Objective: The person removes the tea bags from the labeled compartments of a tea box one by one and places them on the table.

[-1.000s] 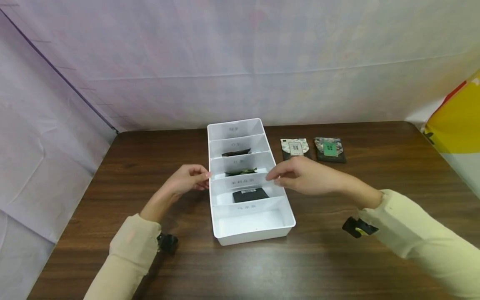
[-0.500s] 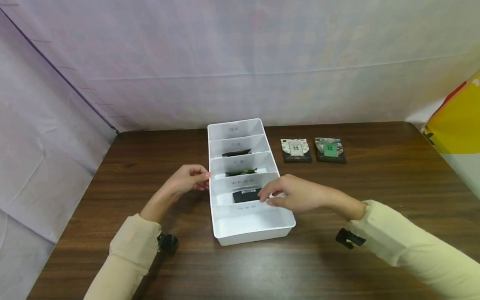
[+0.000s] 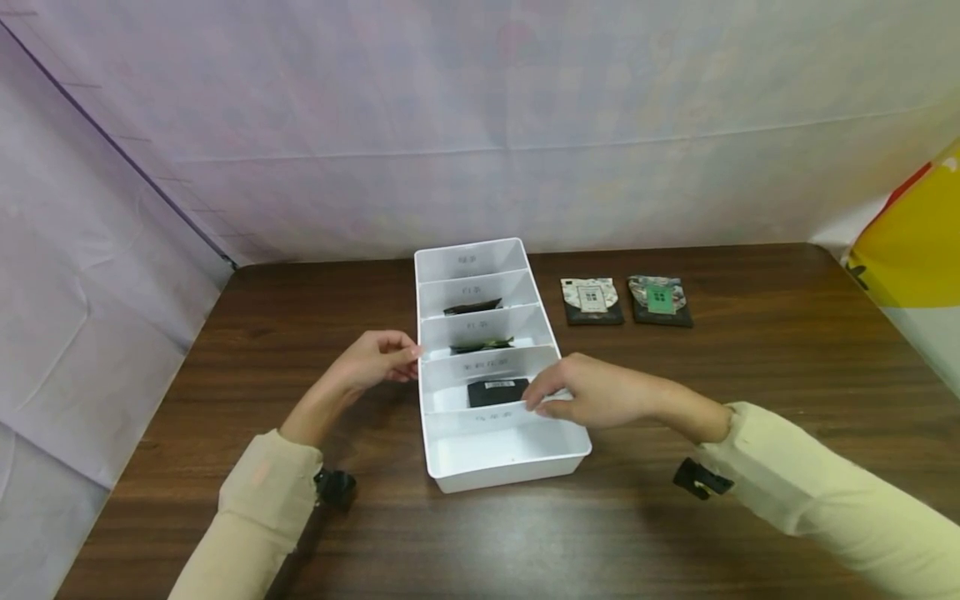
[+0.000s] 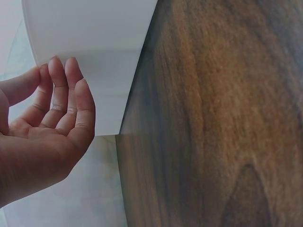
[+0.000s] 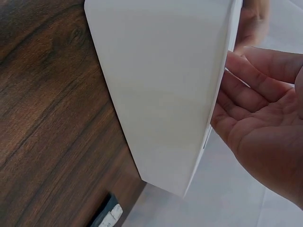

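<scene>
Rim (image 3: 425,425) of the five-compartment box (image 3: 513,474) is pinched by the left hand (image 3: 377,363); whether the black sachet (image 3: 495,393) is gripped by the right hand (image 3: 594,390) cannot be told.

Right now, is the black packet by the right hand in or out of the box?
In: the head view shows the black packet within the second-nearest compartment of the box, right hand at one end.

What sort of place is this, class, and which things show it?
Probably a makeshift indoor work area: a wood-grain table, pale hanging sheets behind it, and a white divided box holding packets.
</scene>
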`<action>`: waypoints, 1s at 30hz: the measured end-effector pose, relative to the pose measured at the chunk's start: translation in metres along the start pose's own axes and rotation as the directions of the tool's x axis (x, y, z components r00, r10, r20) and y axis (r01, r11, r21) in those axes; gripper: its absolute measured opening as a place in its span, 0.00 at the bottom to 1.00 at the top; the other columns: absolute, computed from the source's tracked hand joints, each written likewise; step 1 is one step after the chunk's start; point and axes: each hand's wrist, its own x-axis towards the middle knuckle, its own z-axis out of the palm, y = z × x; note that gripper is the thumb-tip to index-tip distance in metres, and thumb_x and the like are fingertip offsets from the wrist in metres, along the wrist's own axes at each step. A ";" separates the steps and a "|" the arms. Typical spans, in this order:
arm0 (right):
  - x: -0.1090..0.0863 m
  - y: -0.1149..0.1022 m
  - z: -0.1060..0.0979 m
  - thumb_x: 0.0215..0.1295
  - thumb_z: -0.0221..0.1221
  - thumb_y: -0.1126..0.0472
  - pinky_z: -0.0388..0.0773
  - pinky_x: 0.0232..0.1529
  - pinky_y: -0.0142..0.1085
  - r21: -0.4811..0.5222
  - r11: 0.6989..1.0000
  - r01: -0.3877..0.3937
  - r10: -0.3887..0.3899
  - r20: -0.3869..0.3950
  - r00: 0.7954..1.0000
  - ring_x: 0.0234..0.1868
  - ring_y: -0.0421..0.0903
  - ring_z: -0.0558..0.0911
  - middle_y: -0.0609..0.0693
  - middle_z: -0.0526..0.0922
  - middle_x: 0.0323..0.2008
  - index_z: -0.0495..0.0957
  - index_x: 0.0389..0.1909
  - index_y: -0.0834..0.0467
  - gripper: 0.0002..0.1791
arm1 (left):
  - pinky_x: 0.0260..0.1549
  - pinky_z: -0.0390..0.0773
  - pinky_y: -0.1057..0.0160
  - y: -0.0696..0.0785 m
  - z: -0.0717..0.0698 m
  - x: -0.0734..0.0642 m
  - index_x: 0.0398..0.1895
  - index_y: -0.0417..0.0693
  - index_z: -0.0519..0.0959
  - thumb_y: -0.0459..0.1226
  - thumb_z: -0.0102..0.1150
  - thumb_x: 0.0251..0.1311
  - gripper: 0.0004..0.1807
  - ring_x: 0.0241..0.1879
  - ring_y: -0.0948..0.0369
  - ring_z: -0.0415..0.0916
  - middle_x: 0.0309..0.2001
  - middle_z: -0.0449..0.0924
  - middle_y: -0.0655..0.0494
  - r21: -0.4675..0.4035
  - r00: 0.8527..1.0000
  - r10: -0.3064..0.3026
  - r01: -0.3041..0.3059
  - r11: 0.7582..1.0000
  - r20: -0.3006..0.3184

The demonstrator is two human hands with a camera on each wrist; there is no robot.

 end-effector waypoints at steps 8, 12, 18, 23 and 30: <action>-0.002 0.002 -0.001 0.61 0.54 0.70 0.76 0.43 0.36 -0.001 1.000 0.017 -0.017 -0.021 1.000 0.42 0.47 0.80 0.53 0.82 0.40 0.80 0.39 0.65 0.08 | 0.35 0.77 0.57 -0.001 0.000 0.001 0.33 0.30 0.73 0.30 0.50 0.63 0.08 0.26 0.58 0.76 0.23 0.76 0.52 -0.005 1.000 0.002 -0.002 1.000 0.006; -0.003 0.001 -0.004 0.61 0.54 0.70 0.76 0.42 0.34 0.016 1.000 0.010 -0.009 -0.028 1.000 0.42 0.46 0.80 0.54 0.82 0.40 0.80 0.39 0.65 0.09 | 0.35 0.77 0.57 0.000 0.000 0.000 0.33 0.29 0.72 0.30 0.49 0.63 0.08 0.26 0.59 0.76 0.23 0.76 0.54 -0.010 1.000 -0.001 0.001 1.000 0.003; -0.005 0.001 -0.009 0.61 0.54 0.71 0.77 0.41 0.33 0.030 1.000 -0.003 0.005 -0.049 0.999 0.41 0.45 0.80 0.53 0.82 0.39 0.80 0.39 0.64 0.09 | 0.35 0.77 0.57 0.000 0.000 0.000 0.33 0.29 0.73 0.30 0.50 0.63 0.08 0.26 0.58 0.76 0.22 0.76 0.54 -0.005 1.000 0.002 -0.002 1.000 -0.002; -0.007 0.000 -0.013 0.61 0.54 0.71 0.77 0.41 0.34 0.015 1.000 0.010 -0.010 -0.057 0.998 0.40 0.44 0.80 0.51 0.83 0.38 0.81 0.38 0.63 0.09 | 0.35 0.77 0.57 0.001 0.000 -0.001 0.32 0.29 0.73 0.30 0.49 0.63 0.08 0.26 0.58 0.76 0.22 0.76 0.54 0.001 1.000 0.001 -0.001 1.000 -0.008; -0.010 0.000 -0.015 0.60 0.55 0.71 0.76 0.41 0.33 0.029 0.999 0.019 -0.018 -0.052 0.998 0.40 0.45 0.80 0.51 0.82 0.38 0.81 0.36 0.64 0.07 | 0.35 0.77 0.57 0.001 0.001 0.000 0.33 0.29 0.73 0.30 0.50 0.63 0.08 0.26 0.58 0.76 0.22 0.76 0.54 0.001 1.000 -0.003 0.003 1.000 -0.008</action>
